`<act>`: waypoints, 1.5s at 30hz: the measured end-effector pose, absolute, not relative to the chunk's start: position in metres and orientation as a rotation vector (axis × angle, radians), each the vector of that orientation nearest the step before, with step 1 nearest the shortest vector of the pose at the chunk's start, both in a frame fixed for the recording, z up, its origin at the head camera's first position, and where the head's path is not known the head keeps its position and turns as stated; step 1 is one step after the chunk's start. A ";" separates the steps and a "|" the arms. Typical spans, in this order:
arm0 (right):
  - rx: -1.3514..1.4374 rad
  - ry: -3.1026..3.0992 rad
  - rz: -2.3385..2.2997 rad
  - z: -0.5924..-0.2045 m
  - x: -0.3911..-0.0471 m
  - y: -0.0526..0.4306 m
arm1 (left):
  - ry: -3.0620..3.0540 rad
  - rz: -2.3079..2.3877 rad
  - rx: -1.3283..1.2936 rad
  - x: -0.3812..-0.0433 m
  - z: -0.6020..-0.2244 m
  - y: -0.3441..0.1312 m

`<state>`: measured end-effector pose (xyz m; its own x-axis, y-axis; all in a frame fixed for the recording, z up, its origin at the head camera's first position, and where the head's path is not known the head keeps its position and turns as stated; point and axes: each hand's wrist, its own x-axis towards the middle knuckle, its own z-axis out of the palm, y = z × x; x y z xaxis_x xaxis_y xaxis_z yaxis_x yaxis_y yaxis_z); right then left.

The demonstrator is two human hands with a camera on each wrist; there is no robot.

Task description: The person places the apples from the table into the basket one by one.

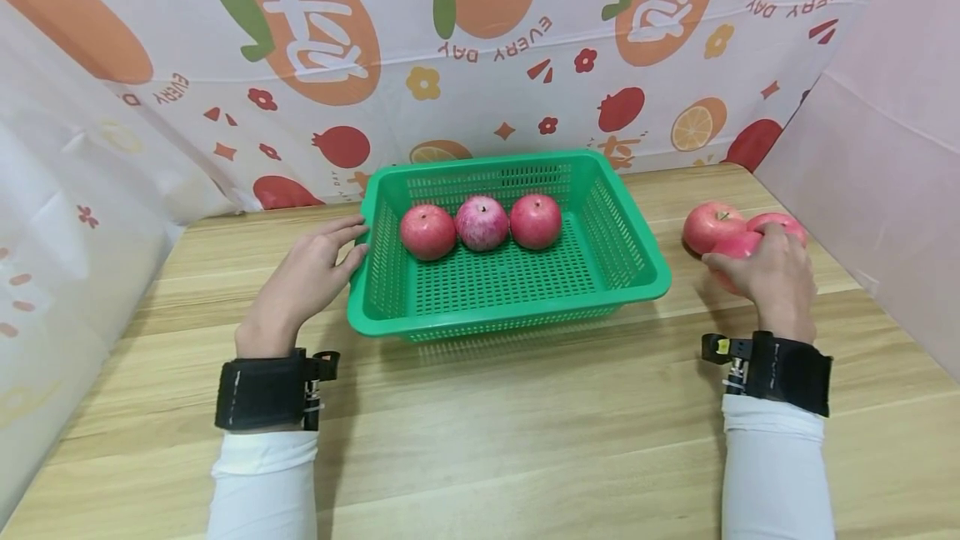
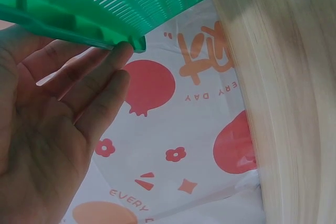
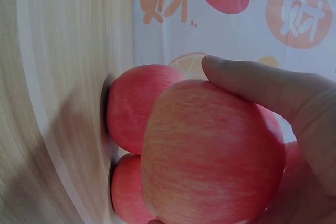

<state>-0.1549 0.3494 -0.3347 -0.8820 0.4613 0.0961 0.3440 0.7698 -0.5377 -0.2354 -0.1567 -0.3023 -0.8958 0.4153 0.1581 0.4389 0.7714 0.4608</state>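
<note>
A green plastic basket (image 1: 487, 307) stands on the table with three red apples in a row inside: a left one (image 1: 427, 232), a paler, mottled middle one (image 1: 482, 223) and a right one (image 1: 536, 222). At the basket's left rim my left hand (image 1: 303, 286) rests its fairly straight fingertips (image 2: 122, 51) against the edge. My right hand (image 1: 780, 282) grips an apple (image 3: 215, 153) between thumb and fingers, right of the basket. Just behind that apple, two more lie on the table, one (image 1: 711, 226) to the left and another (image 1: 780, 222) partly hidden by the hand.
The wooden table (image 1: 525, 432) runs up to a fruit-printed cloth (image 1: 480, 73) at the back. Pale sheeting hangs along the left side (image 1: 75, 257) and the right side (image 1: 885, 157). Both wrists wear black straps with small camera mounts.
</note>
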 end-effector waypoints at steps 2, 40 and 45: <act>-0.629 -2.742 0.770 -0.335 -0.155 0.349 | -2.913 -0.775 -0.700 -0.235 -0.302 -0.157; -0.328 -2.618 0.789 -0.275 -0.160 0.320 | -2.898 -0.803 -0.718 -0.235 -0.302 -0.159; -0.318 -2.613 0.819 -0.267 -0.161 0.317 | -2.898 -0.792 -0.723 -0.236 -0.303 -0.158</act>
<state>-0.1608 0.3165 -0.2674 -0.9012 0.3224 0.2897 0.0995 0.8043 -0.5858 -0.2360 -0.1579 -0.3028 -0.8894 0.4251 0.1681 0.4515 0.7594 0.4685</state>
